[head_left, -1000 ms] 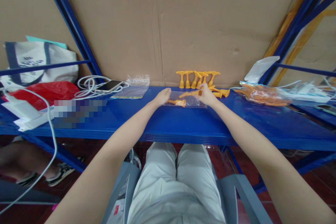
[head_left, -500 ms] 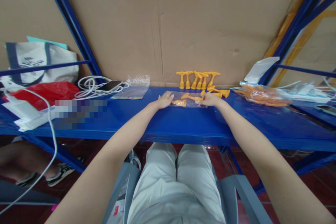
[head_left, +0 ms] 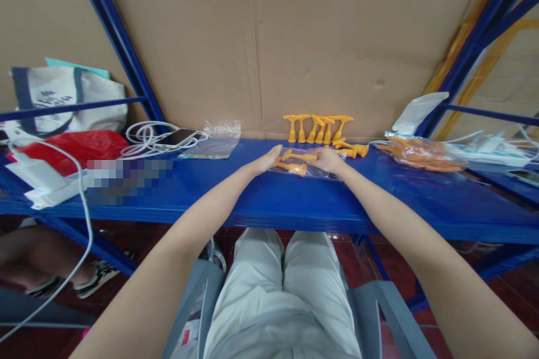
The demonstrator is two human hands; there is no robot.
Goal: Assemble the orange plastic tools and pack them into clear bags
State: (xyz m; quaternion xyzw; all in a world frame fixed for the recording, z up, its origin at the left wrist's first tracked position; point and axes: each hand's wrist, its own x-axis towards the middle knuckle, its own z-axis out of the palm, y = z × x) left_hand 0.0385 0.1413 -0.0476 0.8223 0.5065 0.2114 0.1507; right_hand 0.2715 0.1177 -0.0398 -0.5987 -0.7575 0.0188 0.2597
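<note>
On the blue shelf a clear plastic bag (head_left: 314,171) lies flat between my hands, with orange hammer-shaped plastic pieces (head_left: 296,169) inside it. My left hand (head_left: 269,160) is closed on the bag's left end, thumb on the far side. My right hand (head_left: 327,160) has its fingers curled over the bag's right part, beside the end of an upper orange piece. Its fingertips are partly hidden. Just behind, several matching orange pieces (head_left: 315,129) stand upright in a row, and a few loose ones (head_left: 357,149) lie to the right of that row.
A flat clear bag (head_left: 214,143), a phone (head_left: 179,137) and coiled white cable (head_left: 145,137) lie to the left. At right sits a bag full of orange pieces (head_left: 425,151). Cardboard (head_left: 252,39) backs the blue shelf (head_left: 295,202).
My left hand has gone from lying spread to gripping the bag's end. My right hand has shifted slightly left. The bag and the pieces in it have moved a little.
</note>
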